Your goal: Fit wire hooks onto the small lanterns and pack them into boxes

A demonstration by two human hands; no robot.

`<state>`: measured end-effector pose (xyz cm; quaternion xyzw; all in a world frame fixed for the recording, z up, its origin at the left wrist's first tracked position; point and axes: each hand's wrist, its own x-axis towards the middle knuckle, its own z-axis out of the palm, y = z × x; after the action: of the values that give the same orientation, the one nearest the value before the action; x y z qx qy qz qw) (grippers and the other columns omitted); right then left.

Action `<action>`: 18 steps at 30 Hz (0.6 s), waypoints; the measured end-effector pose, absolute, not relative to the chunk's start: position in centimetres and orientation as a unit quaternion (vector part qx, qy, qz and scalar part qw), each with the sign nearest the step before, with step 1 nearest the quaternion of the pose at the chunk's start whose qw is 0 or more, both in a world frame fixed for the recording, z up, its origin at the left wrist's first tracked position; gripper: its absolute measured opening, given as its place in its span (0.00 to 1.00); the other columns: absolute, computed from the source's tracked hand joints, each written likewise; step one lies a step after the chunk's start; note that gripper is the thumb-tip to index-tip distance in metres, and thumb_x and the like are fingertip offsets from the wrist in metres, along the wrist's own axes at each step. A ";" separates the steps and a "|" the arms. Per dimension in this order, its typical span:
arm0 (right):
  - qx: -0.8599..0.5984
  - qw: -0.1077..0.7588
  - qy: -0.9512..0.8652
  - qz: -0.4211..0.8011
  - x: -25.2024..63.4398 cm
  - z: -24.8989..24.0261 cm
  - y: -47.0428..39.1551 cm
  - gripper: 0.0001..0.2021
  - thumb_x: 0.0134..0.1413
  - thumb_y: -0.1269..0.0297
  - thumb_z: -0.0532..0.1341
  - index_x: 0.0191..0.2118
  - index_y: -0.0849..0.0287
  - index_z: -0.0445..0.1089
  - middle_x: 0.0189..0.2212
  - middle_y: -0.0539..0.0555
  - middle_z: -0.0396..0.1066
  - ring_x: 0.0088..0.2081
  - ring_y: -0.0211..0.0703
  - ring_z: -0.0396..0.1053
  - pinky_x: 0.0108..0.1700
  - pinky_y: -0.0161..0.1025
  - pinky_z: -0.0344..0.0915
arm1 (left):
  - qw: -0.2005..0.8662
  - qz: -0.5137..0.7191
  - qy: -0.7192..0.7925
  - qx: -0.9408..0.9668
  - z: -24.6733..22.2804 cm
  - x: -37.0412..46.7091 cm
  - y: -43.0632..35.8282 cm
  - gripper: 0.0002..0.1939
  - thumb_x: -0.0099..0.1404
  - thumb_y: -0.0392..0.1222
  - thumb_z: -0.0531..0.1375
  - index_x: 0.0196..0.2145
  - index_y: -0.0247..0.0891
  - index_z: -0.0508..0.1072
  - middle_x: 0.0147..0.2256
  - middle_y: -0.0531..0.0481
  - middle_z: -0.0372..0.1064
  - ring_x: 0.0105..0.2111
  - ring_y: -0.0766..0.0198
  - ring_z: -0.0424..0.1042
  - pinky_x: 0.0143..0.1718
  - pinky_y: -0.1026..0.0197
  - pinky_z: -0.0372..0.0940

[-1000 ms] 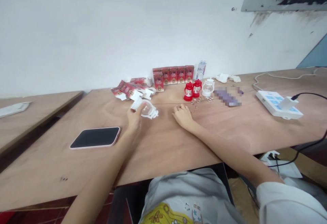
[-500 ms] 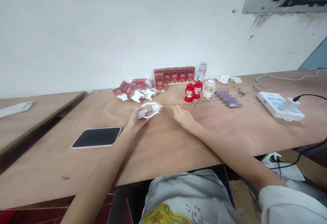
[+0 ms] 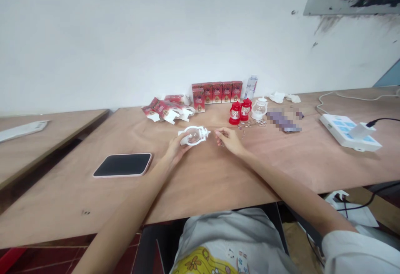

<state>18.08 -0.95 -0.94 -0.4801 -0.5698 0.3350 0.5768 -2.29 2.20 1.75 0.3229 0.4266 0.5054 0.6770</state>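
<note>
My left hand is wrapped round the base of a small white toy lantern with a clear globe, tipped on its side so its top points right. Just off that top, my right hand is closed in a pinch. A thin metal wire piece shows at its fingertips, mostly hidden. Beyond it on the table lie a bent wire piece and several small metal bits. Two red lanterns and another white lantern stand upright behind these.
Red boxes stand in a row by the wall, with opened, flattened boxes to their left. A phone lies left of my forearm. A bottle, crumpled white paper and a white power strip are to the right.
My right hand has lifted from the tabletop, its fingers now pinched on a thin wire piece. The lantern in my left hand has come right, closer to it, and lies more level.
</note>
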 end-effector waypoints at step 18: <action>-0.452 0.689 -0.441 0.356 17.3 -1.1 -0.7 0.16 0.41 0.52 0.65 0.29 0.61 0.68 0.21 0.50 0.72 0.22 0.36 0.69 0.29 0.38 0.71 | 0.708 0.485 0.375 0.350 1.2 -1.4 1.4 0.11 0.55 0.34 0.62 0.38 0.30 0.73 0.36 0.43 0.75 0.33 0.60 0.76 0.38 0.59 0.73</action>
<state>17.31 -0.72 -1.12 -0.4518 -0.4412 0.3563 0.6887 -1.42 1.36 1.18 0.3503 0.3748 0.4851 0.7082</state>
